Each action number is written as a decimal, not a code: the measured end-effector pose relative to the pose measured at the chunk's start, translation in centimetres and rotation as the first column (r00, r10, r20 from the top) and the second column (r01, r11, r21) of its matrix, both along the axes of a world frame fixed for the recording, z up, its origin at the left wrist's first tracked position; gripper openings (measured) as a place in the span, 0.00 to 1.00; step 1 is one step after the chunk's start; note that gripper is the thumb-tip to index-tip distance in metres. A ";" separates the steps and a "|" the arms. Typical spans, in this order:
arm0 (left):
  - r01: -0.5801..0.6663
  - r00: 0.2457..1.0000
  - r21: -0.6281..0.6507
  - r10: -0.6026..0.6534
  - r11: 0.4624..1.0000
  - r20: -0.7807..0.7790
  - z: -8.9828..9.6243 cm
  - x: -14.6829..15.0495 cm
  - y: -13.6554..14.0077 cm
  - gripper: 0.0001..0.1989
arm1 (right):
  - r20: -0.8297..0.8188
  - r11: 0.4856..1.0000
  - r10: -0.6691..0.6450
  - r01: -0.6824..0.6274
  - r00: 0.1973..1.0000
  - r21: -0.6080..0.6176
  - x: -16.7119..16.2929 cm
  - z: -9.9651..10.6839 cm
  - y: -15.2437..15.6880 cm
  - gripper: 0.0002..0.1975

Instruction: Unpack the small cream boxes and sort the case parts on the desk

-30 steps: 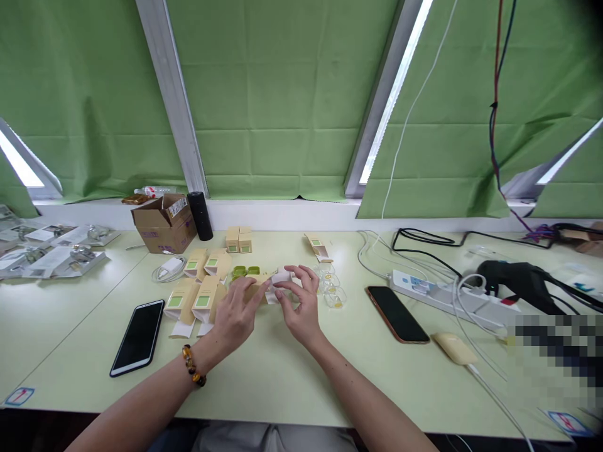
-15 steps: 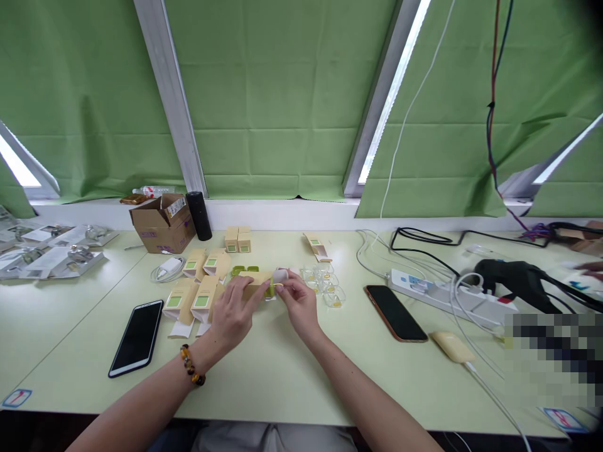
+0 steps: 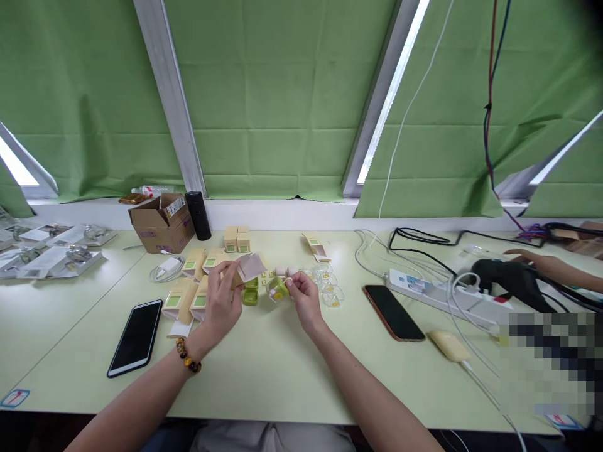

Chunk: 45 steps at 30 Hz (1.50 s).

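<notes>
My left hand holds a small open cardboard box, tilted, its pale flap toward the right. Between the fingertips of my right hand is a small green-and-clear plastic container, a little apart from the box. Green square pieces lie beside my left fingers. Small yellow pieces and pinkish-white pieces are just beyond the container. Clear plastic covers lie right of my right hand. Several opened tan boxes lie left of my left hand, partly hidden by it.
A phone lies at left, another phone at right. Farther right are a power strip, cables and another person's arm. At the back stand a brown carton, a black cylinder and two small boxes.
The green-and-clear container is now out of the cardboard box, in my right hand. My left hand has raised and tilted the box, drawing it leftward. Another person's arm has come in at right.
</notes>
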<state>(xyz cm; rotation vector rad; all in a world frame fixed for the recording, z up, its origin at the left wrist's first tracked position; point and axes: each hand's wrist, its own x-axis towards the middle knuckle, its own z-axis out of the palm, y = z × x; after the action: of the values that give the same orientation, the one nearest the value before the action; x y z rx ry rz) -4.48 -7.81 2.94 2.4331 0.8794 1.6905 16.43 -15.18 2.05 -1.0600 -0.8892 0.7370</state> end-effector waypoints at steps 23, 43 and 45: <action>0.937 0.347 -0.349 -0.158 0.019 0.924 1.3 0.8 -0.4 0.17 | 0.910 0.991 0.100 0.042 0.401 -0.128 -1.1 0.9 -1.4 0.04; 0.853 0.519 -0.519 -0.219 0.064 0.826 1.0 1.2 -2.0 0.24 | 0.558 0.992 0.054 -0.111 0.828 0.068 -1.9 1.0 -1.6 0.15; 0.842 0.536 -0.534 -0.242 0.078 0.809 1.0 1.3 -2.1 0.26 | 0.520 0.993 0.085 -0.117 0.850 0.028 -1.8 0.8 -1.5 0.17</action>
<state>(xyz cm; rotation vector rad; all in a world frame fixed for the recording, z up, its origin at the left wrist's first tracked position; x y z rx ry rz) -3.19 -9.87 3.95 1.0656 0.3834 0.9208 14.64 -16.66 2.84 -1.1884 -1.4328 0.5075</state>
